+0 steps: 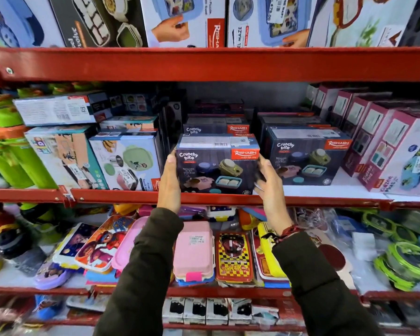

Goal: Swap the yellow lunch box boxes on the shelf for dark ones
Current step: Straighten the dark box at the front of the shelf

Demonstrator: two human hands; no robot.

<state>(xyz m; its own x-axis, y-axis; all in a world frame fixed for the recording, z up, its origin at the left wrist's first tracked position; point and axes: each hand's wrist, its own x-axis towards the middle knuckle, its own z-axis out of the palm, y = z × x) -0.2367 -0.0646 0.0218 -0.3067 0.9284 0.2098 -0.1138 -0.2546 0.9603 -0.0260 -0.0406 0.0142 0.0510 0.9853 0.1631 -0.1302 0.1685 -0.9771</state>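
Note:
A dark "Crunchy bite" lunch box box (217, 163) stands at the front edge of the middle red shelf (121, 197). My left hand (169, 180) presses on its left side and my right hand (268, 180) on its right side, so both hands grip it. Another dark box of the same kind (306, 156) stands to its right, and more dark ones (216, 127) are stacked behind. No yellow lunch box box shows on this shelf.
Pale boxes (126, 161) stand left of the gripped box, and pink-and-white boxes (395, 146) fill the right end. Green bottles (7, 151) stand at far left. The lower shelf holds loose lunch boxes, among them a pink one (194, 248). Large boxes (182, 20) line the top shelf.

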